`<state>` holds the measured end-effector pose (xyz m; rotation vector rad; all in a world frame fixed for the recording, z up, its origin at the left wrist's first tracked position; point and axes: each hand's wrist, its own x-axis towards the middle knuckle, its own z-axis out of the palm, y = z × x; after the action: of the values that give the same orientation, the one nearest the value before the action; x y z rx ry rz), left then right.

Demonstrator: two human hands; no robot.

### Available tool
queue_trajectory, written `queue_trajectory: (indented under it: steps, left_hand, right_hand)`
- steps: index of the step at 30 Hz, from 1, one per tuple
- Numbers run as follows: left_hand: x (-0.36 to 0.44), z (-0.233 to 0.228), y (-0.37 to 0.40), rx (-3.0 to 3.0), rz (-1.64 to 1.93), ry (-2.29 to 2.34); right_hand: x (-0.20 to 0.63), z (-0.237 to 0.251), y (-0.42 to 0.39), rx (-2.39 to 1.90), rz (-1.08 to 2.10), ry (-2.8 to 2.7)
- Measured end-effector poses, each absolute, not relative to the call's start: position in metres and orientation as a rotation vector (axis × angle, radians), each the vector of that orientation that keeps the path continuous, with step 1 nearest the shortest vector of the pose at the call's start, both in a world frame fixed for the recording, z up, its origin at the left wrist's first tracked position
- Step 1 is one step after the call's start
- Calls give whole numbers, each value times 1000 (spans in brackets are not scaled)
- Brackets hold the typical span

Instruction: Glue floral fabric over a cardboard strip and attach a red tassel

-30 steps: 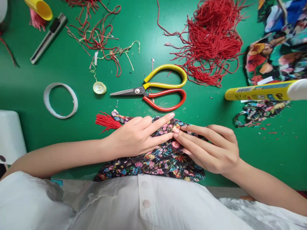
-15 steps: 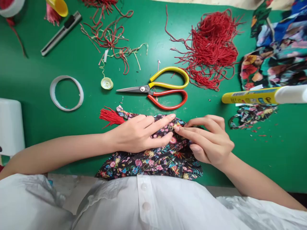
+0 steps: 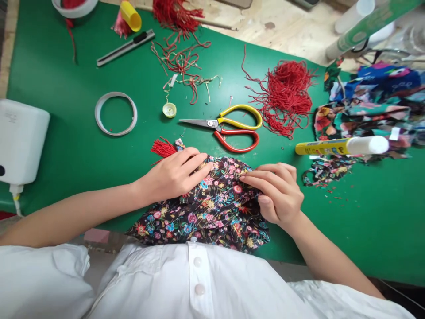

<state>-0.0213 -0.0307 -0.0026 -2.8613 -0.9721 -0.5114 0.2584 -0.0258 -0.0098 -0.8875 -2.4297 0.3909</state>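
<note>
A black cloth with a colourful floral print [image 3: 207, 217] lies in front of me at the table's near edge, folded over along its upper part. My left hand [image 3: 177, 173] rests flat on its upper left part, fingers stretched out. At the upper right edge, my right hand [image 3: 280, 190] has the cloth between its fingers and thumb, with fingertips pressed on the fold. A red tassel [image 3: 163, 148] sticks out past the cloth's left end, partly behind my left hand. Scissors [image 3: 215, 125] with one yellow and one red handle lie just beyond the cloth, blades pointing left.
A glue stick [image 3: 332, 145] and floral scraps [image 3: 365, 113] are on the right. Red cords [image 3: 288, 95] lie beyond the scissors. Farther left are a white ring [image 3: 96, 114], a cutter knife [image 3: 126, 48], a small pale button-like disc [image 3: 169, 110] and a white device [image 3: 23, 139].
My left hand has slid left across the cloth, uncovering more of its upper part. The right hand stays at the cloth's right edge. The view has shifted, showing more beyond the table.
</note>
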Motion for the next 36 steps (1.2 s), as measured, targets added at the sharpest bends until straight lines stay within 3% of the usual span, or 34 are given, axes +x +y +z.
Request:
queue_trajectory:
  steps: [6,10,16,28,32,36]
  left_hand:
    - [-19,2,-30,-2709,-403,-739]
    - [-18,2,-28,-2664,-406,-686]
    - [-25,-1,-18,-2696,-493,-612]
    - [-39,0,-15,-2796,-773,-757]
    - [-42,0,-16,-2794,-823,-671]
    - [-47,5,-14,-2759,-910,-540]
  right_hand:
    - [234,6,-21,-859,90,-2609]
    - [205,15,-13,-849,48,-2764]
    - [194,-1,-10,-726,-131,-2671]
    - [204,-9,-11,-612,-81,-2533]
    - [204,-6,-11,-567,267,-2498]
    - [204,13,-11,-561,1105,-2284]
